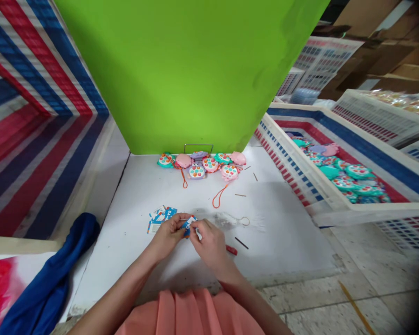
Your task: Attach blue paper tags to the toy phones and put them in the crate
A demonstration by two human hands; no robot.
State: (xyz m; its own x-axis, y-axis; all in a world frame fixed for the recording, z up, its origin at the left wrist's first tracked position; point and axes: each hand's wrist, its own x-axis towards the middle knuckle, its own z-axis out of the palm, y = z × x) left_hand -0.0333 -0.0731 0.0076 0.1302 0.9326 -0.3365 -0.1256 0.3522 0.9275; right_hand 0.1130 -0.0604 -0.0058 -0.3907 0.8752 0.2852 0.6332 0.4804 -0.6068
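Between my two hands is a small blue printed card [187, 228]. My left hand [170, 234] pinches its left side, and my right hand [209, 242] has thumb and fingertips closed on its right edge. More blue and white cards [160, 217] lie loosely piled just left of my left hand. Beyond my right hand rests a clear plastic bundle [226, 219] with a thin loop. Farther back, several small crab-like toys [197, 170] in pink, teal and lilac sit in a cluster, some with orange cord loops [218, 197].
A tall green panel [195, 79] stands behind the toys. At right, a white crate [321, 186] holds many similar toys [356, 172]. A red object [231, 250] and dark strips [241, 243] lie near my right wrist. Blue cloth [52, 279] and a striped-lined bin [38, 177] are at left.
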